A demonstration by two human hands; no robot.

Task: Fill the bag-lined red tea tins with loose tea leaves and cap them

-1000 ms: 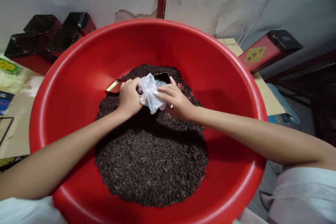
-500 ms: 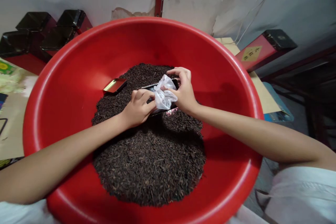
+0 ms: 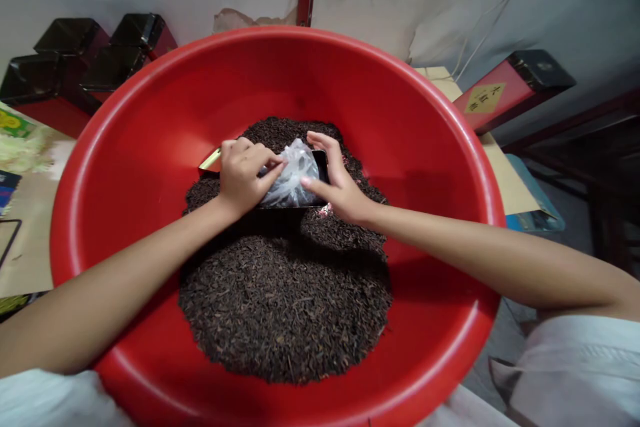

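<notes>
This looked like a modest packing workroom — a wide red basin (image 3: 120, 167) held dark dried leaves (image 3: 285, 313) mid-frame, lidded tins (image 3: 37, 83) stood at upper left, and the wall (image 3: 370, 0) peeled toward upper right.

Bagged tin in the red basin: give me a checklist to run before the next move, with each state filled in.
1. Bag lies within the opening of the tin: ok.
2. Left hand on the bag: ok, fingertips pinched together at its edge.
3. Right hand gripping the bag: not ok, fingers and thumb are spread, with the thumb at the bag.
4. Lid off the tin: ok, it lies beyond the left hand, partly hidden.
5. Bag sealed: cannot tell.
6. Tin steady on the dark leaves: cannot tell, its base is hidden.
</notes>
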